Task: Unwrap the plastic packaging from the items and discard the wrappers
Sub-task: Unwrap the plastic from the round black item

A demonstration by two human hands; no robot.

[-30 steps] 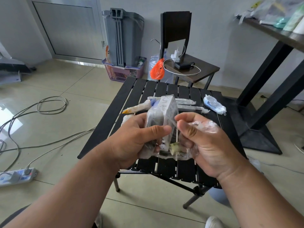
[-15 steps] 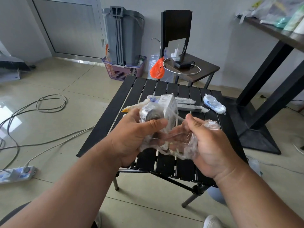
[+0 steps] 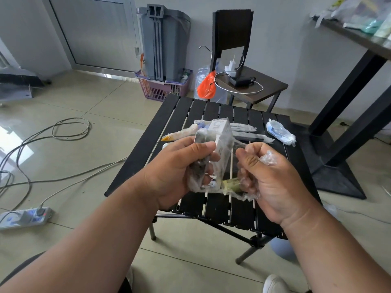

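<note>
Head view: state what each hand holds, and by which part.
The left hand grips the white box around its left side. The right hand pinches the loose plastic wrap pulled off the box's right side.

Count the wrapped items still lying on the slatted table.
4 visible: orange-tipped one at left, two long ones behind the held box, blue one at right. The hands may hide more.

Upper centre: grey plastic bin (image 3: pixel 164 43) standing in purple plastic basket (image 3: pixel 163 89). Lower left: white power strip (image 3: pixel 25 217) on the floor. Centre left: looped grey cables (image 3: pixel 70 129).
</note>
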